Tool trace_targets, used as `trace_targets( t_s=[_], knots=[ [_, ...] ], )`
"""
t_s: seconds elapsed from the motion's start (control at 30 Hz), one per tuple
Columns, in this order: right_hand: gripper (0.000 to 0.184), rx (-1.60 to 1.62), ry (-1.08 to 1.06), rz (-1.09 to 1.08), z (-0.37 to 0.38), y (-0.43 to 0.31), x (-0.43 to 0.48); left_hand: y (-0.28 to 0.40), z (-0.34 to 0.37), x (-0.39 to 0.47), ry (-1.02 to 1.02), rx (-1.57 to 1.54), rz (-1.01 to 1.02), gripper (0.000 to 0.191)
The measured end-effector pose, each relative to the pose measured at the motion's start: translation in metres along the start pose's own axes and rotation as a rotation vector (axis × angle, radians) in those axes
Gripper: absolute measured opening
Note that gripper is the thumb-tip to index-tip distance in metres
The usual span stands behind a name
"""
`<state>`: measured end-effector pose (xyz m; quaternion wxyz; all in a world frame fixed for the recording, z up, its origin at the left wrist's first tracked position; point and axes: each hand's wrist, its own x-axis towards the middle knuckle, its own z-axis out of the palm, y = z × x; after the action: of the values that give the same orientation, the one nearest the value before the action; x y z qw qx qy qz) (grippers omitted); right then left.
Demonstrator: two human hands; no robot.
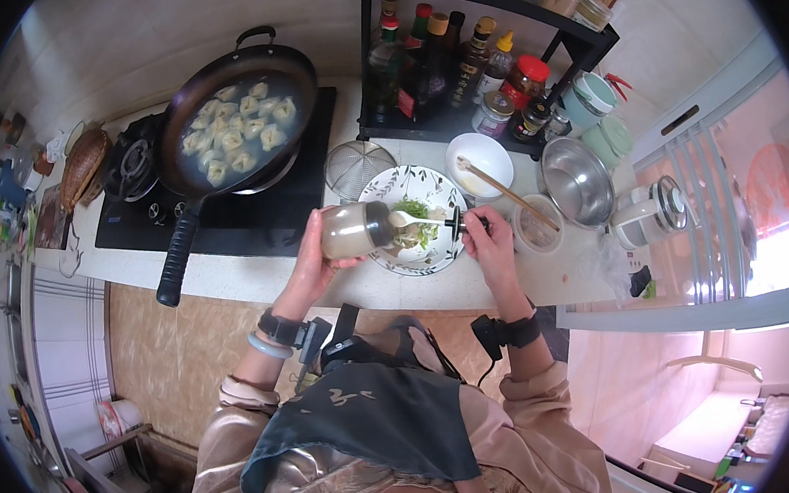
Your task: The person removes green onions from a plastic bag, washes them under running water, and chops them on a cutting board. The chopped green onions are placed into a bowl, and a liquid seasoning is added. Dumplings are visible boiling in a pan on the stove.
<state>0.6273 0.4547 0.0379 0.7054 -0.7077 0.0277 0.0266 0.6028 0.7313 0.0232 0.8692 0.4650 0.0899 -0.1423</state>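
My left hand (317, 254) is wrapped around a glass seasoning jar (348, 232) with a dark collar, tilted on its side so its mouth points right. In my right hand (492, 244) is the black lid (457, 224) with a white spoon (419, 220) fixed to it. The spoon's bowl lies close to the jar's mouth, above a white plate or shallow bowl (444, 252) with a leaf pattern. Chopped green onion (429, 234) and some pale seasoning lie in that dish. Whether the spoon carries anything is too small to tell.
Dumplings (233, 138) sit in cloudy liquid in a wok (289, 71) on the black stove (229, 233); its handle (178, 257) juts over the counter edge. A wire strainer (355, 167), white bowl (468, 151), chopsticks (510, 194), steel basin (573, 181) and bottle rack (431, 135) stand nearby.
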Motion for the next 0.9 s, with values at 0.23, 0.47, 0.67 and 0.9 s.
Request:
trace_targets(
  t_s=[0.23, 0.47, 0.67, 0.9],
  knots=[
    [0.013, -0.456, 0.082, -0.273, -0.005, 0.005, 0.003, 0.005, -0.014, 0.001, 0.011, -0.055, -0.012, 0.078],
    [0.021, -0.707, -0.003, -0.666, 0.008, -0.038, -0.012, 0.006, -0.004, 0.003, -0.029, -0.103, -0.076, 0.079],
    [0.018, -0.725, -0.073, -0.793, 0.031, -0.072, -0.022, 0.005, 0.018, 0.001, -0.171, -0.147, -0.082, 0.072],
    [0.017, -0.642, 0.005, -0.797, 0.024, -0.096, -0.035, 0.011, 0.026, 0.000, -0.129, -0.138, -0.069, 0.078]
  ],
)
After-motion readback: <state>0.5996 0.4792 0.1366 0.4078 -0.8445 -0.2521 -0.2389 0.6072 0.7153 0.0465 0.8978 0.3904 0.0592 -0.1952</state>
